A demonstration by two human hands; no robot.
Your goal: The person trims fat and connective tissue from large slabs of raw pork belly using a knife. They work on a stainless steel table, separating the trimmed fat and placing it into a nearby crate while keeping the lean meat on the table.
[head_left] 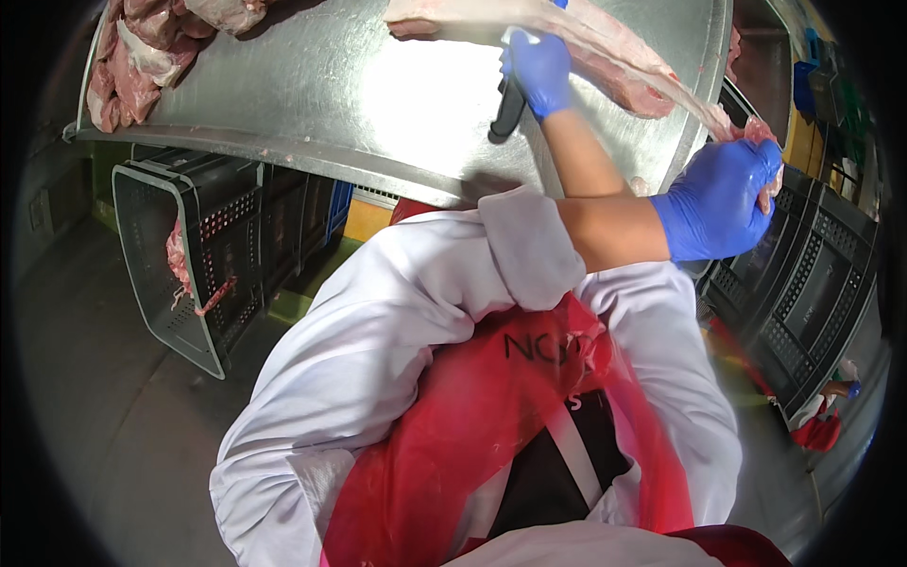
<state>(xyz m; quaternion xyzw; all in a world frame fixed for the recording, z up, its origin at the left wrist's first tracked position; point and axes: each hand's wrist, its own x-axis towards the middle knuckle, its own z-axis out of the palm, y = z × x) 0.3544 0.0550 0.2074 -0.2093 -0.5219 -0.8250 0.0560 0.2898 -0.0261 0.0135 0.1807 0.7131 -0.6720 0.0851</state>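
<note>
My arms are crossed over the metal table. My left hand (723, 203), in a blue glove, reaches to the right and is closed around the narrow end of a long strip of pale fat and skin (633, 47). That strip stretches back across the table, with pink meat (628, 90) along its lower side. My right hand (539, 71), also gloved in blue, lies left of it beside the strip, closed on a knife whose black handle (508, 111) points toward me. Its blade cannot be made out.
Several pieces of pink meat (137, 76) are heaped on the metal table (283, 85) at the far left. Below the table edge, a grey crate (128, 255) holds meat scraps (179, 255). Dark perforated crates (803, 293) stand at the right, and a metal bin (765, 57) stands beyond the table's right edge.
</note>
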